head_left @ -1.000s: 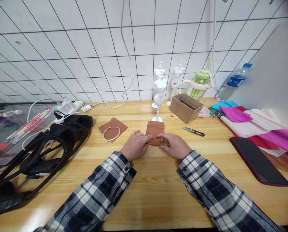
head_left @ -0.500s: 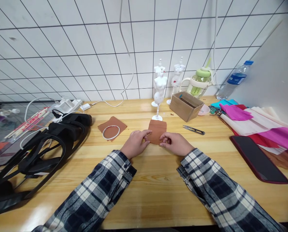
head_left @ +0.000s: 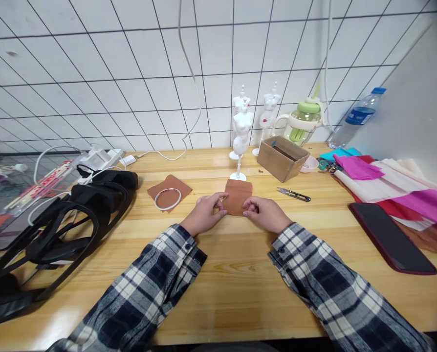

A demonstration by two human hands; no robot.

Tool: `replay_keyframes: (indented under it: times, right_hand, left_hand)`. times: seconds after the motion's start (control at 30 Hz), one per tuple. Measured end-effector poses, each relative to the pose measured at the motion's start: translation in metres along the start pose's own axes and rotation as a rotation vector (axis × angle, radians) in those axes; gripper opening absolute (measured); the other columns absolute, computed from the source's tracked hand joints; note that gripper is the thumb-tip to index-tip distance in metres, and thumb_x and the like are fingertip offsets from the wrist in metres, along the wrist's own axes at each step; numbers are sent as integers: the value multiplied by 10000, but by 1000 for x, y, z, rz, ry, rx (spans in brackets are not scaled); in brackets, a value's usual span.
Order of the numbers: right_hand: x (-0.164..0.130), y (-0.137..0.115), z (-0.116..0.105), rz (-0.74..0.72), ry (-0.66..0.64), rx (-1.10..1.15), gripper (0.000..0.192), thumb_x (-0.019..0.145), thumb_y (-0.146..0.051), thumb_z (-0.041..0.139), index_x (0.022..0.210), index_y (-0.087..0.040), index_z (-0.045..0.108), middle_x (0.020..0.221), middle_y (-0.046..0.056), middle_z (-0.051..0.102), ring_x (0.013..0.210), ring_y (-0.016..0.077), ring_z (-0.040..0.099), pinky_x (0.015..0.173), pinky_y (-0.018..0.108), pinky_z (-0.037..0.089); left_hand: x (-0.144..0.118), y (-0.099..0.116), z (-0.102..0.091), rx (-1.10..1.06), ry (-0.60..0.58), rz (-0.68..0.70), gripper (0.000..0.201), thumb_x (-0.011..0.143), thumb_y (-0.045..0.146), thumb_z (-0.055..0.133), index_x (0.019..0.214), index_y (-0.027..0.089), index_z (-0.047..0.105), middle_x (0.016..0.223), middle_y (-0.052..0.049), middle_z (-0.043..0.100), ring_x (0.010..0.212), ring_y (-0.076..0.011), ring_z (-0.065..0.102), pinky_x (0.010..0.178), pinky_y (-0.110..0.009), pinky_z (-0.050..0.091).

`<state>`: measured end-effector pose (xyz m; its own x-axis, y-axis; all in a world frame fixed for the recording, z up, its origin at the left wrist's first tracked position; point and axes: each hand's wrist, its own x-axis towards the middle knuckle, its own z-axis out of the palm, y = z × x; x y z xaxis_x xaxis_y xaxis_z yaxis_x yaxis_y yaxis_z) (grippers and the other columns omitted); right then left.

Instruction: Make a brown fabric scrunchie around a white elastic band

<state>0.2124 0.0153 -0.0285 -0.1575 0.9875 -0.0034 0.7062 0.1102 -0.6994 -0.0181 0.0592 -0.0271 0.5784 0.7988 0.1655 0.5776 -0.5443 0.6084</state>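
A small brown piece of fabric (head_left: 237, 196) lies on the wooden table in front of me, just before the nearest white mannequin (head_left: 242, 132). At its left edge, my left hand (head_left: 207, 211) pinches the fabric between thumb and fingertips. My right hand (head_left: 268, 213) has its fingers curled in on the lower right edge, closed on the same fabric. To the left lies more brown fabric (head_left: 180, 187), with a thin white ring (head_left: 156, 201) resting on top. Thread snips (head_left: 294, 194) lie right of my right hand.
A small cardboard box (head_left: 280, 161), a green-lidded cup (head_left: 304, 120) and a water bottle (head_left: 358, 117) stand at the back right. A phone (head_left: 392, 238) lies by coloured fabrics (head_left: 380, 188). Black straps (head_left: 94, 220) and a power strip (head_left: 106, 159) occupy the left side.
The view has shifted slightly, so everything sits a little higher. Both hands keep almost the same hold at the fabric's sides; its upper part looks a little smoother.
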Motion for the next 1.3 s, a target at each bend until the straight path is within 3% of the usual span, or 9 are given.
replay_keyframes:
  times: [0.37,0.6,0.83,0.93,1.03,1.13,1.23,1.3]
  right_hand:
    - [2,-12,-4,40,-21,-156,324,765,-269,648,1058,-243,511,754,-45,652,695,132,578,586,243,317]
    - [2,-9,-3,68,14,-157,308,733,-315,664,924,-241,435,688,-63,582,602,123,519,540,235,284]
    - [5,-4,-5,118,20,-225,263,726,-329,680,821,-235,453,701,-50,586,595,123,492,530,238,268]
    - [2,-2,-8,60,65,-145,192,750,-319,664,854,-231,529,691,-49,585,602,122,505,545,234,315]
    - [-1,-3,-11,-121,76,-106,113,825,-299,601,912,-236,637,803,-14,629,716,130,559,644,241,385]
    - [-4,-9,-14,-267,-14,-303,123,840,-313,605,902,-260,697,899,7,660,858,163,579,723,263,384]
    - [-6,-17,-15,-265,-77,-511,138,843,-349,611,905,-261,697,896,18,672,885,186,577,712,275,367]
    - [-7,-23,-15,-254,-96,-584,161,880,-346,558,913,-257,687,902,27,670,883,182,580,704,273,360]
  left_hand:
    - [1,8,1,78,48,-78,434,773,251,632,1195,247,528,797,27,657,867,-197,597,872,-355,390]
    - [3,6,4,177,109,-159,522,727,333,698,1217,292,525,1112,-33,624,1076,-269,527,955,-445,324]
    - [2,5,6,190,137,-165,569,714,334,709,1241,301,500,1185,-33,598,1120,-267,505,995,-471,290]
    - [1,6,6,184,147,-163,586,713,331,707,1256,291,489,1172,-35,607,1115,-264,511,999,-468,297]
    - [0,6,6,179,157,-159,597,720,342,702,1270,276,481,1155,-42,613,1107,-265,517,999,-468,312]
    - [-1,4,6,173,167,-163,592,718,348,707,1263,271,491,1145,-46,616,1098,-268,524,1001,-480,323]
    - [-1,4,4,163,183,-154,591,715,327,711,1260,250,499,1164,-63,612,1105,-279,522,1005,-486,341]
    - [-3,7,1,128,174,-73,571,747,298,682,1278,224,486,1232,-84,586,1152,-273,502,1014,-456,361]
